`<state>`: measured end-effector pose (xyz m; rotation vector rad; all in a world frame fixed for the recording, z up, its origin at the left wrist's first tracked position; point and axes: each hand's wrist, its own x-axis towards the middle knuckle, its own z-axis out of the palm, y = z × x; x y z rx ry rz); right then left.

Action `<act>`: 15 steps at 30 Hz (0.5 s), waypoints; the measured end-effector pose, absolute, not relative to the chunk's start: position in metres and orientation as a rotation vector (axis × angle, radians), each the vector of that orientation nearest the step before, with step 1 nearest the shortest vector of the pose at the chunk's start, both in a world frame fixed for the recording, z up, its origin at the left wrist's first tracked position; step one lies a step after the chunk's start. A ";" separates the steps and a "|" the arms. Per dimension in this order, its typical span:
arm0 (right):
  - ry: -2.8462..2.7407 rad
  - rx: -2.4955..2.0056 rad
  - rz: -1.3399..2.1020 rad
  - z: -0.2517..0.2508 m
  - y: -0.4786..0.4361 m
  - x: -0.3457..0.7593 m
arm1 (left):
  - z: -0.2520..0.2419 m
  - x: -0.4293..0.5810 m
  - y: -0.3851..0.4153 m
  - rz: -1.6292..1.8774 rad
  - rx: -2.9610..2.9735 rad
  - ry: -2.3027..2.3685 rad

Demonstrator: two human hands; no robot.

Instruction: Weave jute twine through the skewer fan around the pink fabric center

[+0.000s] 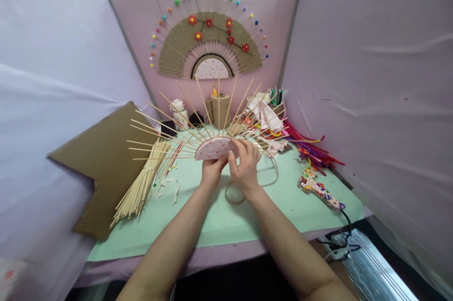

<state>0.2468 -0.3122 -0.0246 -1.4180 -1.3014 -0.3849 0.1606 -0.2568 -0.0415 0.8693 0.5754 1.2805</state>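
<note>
A half-round fan frame, thin sticks radiating from its patterned base, was held above a green table. The left hand gripped its lower edge from beneath. The right hand touched the base's right end, thumb and fingers bent and slightly apart; whether they pinched it could not be told. Beyond, a container at back right held green-handled tools; a white flask stood at back left, contents hidden.
</note>
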 end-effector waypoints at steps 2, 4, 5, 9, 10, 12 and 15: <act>-1.303 -1.426 -0.378 -0.025 -0.312 0.247 | -0.040 0.161 -0.257 1.291 0.877 0.587; -1.289 -1.427 -0.390 -0.026 -0.313 0.247 | -0.041 0.161 -0.258 1.286 0.899 0.592; -1.282 -1.422 -0.402 -0.026 -0.313 0.247 | -0.042 0.161 -0.257 1.285 0.916 0.594; -1.296 -1.389 -0.442 -0.027 -0.314 0.245 | -0.048 0.160 -0.255 1.303 1.007 0.616; -1.306 -1.387 -0.444 -0.027 -0.314 0.245 | -0.050 0.160 -0.254 1.307 1.025 0.625; -1.311 -1.390 -0.447 -0.026 -0.315 0.244 | -0.052 0.159 -0.253 1.305 1.047 0.634; -1.299 -1.377 -0.471 -0.026 -0.317 0.243 | -0.052 0.159 -0.253 1.314 1.058 0.614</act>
